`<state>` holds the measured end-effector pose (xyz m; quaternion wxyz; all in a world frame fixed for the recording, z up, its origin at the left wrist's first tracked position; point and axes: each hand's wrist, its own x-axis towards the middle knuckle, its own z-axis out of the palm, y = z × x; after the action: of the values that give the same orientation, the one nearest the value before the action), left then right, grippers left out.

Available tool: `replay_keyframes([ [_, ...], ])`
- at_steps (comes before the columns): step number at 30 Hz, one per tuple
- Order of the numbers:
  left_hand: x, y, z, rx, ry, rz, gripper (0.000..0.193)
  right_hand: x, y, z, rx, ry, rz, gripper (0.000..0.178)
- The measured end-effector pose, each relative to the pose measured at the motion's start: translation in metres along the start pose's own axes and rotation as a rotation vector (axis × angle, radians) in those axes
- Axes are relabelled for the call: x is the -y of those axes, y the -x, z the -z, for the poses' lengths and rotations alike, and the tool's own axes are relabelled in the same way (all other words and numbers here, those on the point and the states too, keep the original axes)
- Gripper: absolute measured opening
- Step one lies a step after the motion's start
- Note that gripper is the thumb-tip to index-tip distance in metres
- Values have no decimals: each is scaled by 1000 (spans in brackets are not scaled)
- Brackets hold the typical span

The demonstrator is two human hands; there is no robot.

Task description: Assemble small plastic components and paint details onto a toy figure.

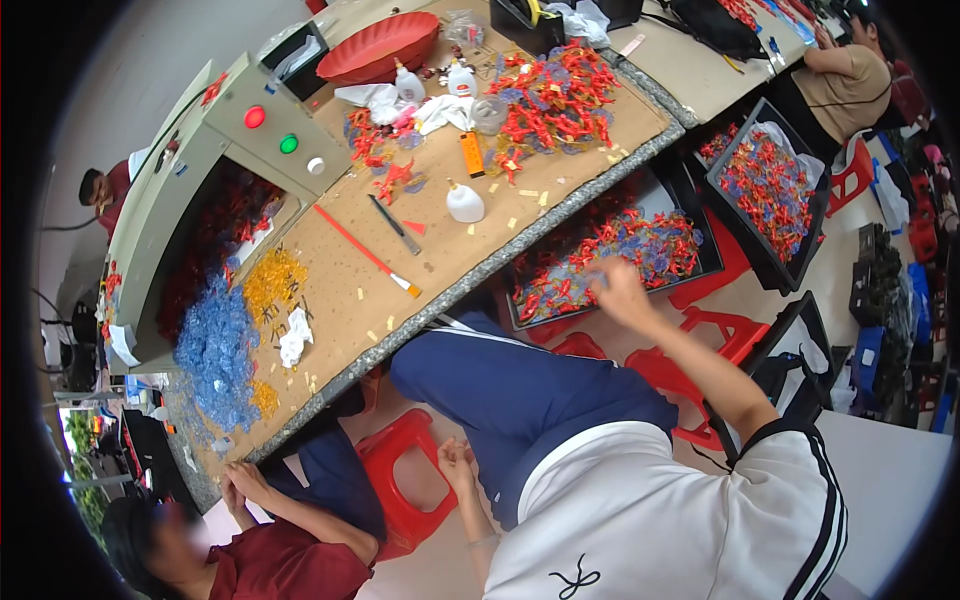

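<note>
My right hand (624, 294) is over a black tray (714, 258) on the right, its fingers bent inward just above a pile of small red and blue plastic pieces (640, 250). Whatever lies between those fingertips is too small to make out. Low beside my thigh, my left hand (457, 464) hangs with loosely curled, parted fingers and nothing visible in it. The red stool (385, 455) stands to its left.
A workbench (330, 345) runs diagonally, bearing a grey machine (225, 120), blue pieces (215, 350), yellow pieces (270, 285), a brush (365, 250), a white bottle (465, 203) and a red basin (380, 48). A co-worker in dark red (290, 560) sits at left. Another tray (775, 270) stands right.
</note>
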<state>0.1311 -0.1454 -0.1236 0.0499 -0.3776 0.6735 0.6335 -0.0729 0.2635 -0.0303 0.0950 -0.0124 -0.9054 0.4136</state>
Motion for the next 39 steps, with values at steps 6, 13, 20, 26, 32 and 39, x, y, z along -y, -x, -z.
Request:
replay_keyframes([
  [6,-94,12,-43,-61,-230,-452,27,-185,-82,53,-298,395,-261,31],
  [13,-154,45,-66,-104,-264,-572,29,-202,-111,12,-177,275,-475,53],
  [20,-196,68,-112,-31,-273,-716,22,-209,-75,31,-388,333,-165,34],
  [26,-229,82,-144,287,-82,-677,25,-169,-30,42,-461,-475,-329,18],
  [32,-249,98,-154,583,-79,-816,51,106,31,32,265,-1293,-482,8],
  [39,-235,102,-138,492,492,-521,55,216,32,-28,319,-1284,-353,19],
])
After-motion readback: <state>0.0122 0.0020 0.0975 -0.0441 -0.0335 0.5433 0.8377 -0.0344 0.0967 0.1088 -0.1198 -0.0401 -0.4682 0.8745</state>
